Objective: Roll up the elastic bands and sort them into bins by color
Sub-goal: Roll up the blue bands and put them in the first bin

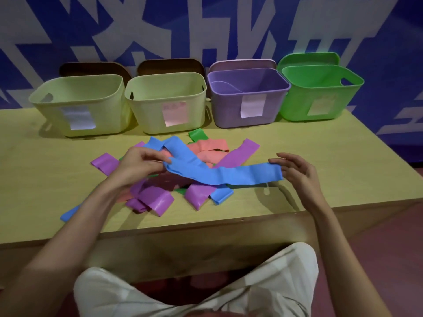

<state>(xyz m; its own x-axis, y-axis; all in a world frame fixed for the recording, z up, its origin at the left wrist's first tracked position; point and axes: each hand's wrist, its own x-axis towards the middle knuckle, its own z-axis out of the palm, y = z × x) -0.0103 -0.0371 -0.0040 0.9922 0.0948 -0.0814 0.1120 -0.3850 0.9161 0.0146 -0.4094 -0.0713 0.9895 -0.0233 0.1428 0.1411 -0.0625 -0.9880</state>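
Observation:
A pile of flat elastic bands lies mid-table: purple ones, pink ones, a green one and other blue ones. Above the pile, a long blue band is stretched sideways. My left hand pinches its left end. My right hand is at its right end, fingers spread, fingertips touching the edge without a clear grip. Four bins stand in a row behind: two pale yellow, a purple one and a green one.
Each bin has a paper label on its front and a lid leaning behind it. The wooden table ends at a front edge near my knees. A blue and white patterned wall rises behind the bins.

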